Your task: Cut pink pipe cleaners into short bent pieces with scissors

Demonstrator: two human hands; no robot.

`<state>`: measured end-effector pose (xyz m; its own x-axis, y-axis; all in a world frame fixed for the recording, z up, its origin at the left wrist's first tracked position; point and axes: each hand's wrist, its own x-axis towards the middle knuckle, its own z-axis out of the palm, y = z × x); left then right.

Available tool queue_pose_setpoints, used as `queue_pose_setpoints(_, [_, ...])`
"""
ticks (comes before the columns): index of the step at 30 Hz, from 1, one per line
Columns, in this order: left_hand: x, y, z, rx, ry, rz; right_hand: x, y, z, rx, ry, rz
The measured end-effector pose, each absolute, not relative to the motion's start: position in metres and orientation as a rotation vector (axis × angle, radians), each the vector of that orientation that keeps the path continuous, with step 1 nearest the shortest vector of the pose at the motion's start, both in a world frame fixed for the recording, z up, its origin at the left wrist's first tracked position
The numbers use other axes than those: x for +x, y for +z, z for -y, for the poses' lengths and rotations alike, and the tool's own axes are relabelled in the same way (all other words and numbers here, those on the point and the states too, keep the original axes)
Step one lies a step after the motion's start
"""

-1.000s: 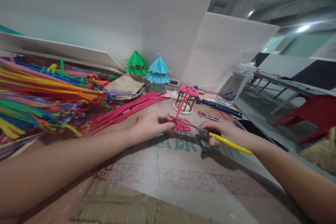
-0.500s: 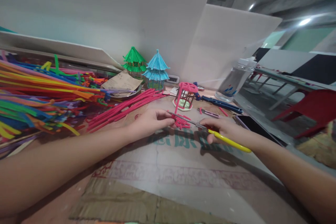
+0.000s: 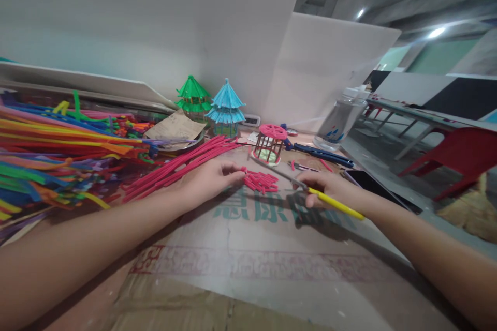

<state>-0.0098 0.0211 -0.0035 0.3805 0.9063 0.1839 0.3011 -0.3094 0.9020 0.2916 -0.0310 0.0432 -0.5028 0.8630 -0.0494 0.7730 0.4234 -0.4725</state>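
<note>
Held in a pinch at the fingertips of my left hand (image 3: 212, 181) is a short pink pipe cleaner piece (image 3: 243, 169). Right beside it, a small pile of cut pink pieces (image 3: 262, 182) lies on the table. My right hand (image 3: 324, 186) grips scissors with a yellow handle (image 3: 337, 204), their metal blades pointing left above the pile. Behind the blades stands a little pavilion frame (image 3: 268, 145) with brown posts, a pink ring on top and a pale base. Long pink pipe cleaners (image 3: 182, 165) lie in a bundle behind my left hand.
Mixed coloured pipe cleaners (image 3: 70, 139) fill the left side. At the back are a green pavilion (image 3: 192, 95), a blue pavilion (image 3: 226, 108) and a paper-topped dish (image 3: 174, 130). A glue gun (image 3: 322, 154), a clear bottle (image 3: 341, 119) and a phone (image 3: 380, 190) are at right.
The long pink strand that rose from my left fingers past the pavilion is gone from there; a short piece is left in them. My left hand has shifted slightly left, away from the blades.
</note>
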Motion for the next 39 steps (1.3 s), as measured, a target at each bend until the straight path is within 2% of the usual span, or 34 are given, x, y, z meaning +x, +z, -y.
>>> queue_pose_setpoints(5, [-0.015,-0.009,-0.032,1.973,0.953,-1.137,0.267,0.048,0.050,-1.552,0.550,2.589])
queue_pose_setpoints(13, [-0.014,-0.012,-0.031,2.060,1.009,-1.145,0.258,0.048,0.062,-1.362,0.508,2.742])
queue_pose_setpoints(31, [-0.013,-0.016,-0.031,1.994,1.007,-1.061,0.264,0.060,0.061,-1.276,0.289,2.823])
queue_pose_setpoints(34, [-0.012,-0.016,-0.031,1.938,1.013,-0.993,0.251,0.065,0.048,-1.300,0.092,2.757])
queue_pose_setpoints(39, [-0.011,-0.016,-0.036,1.732,1.060,-0.918,0.202,0.063,0.000,-1.062,-0.593,2.841])
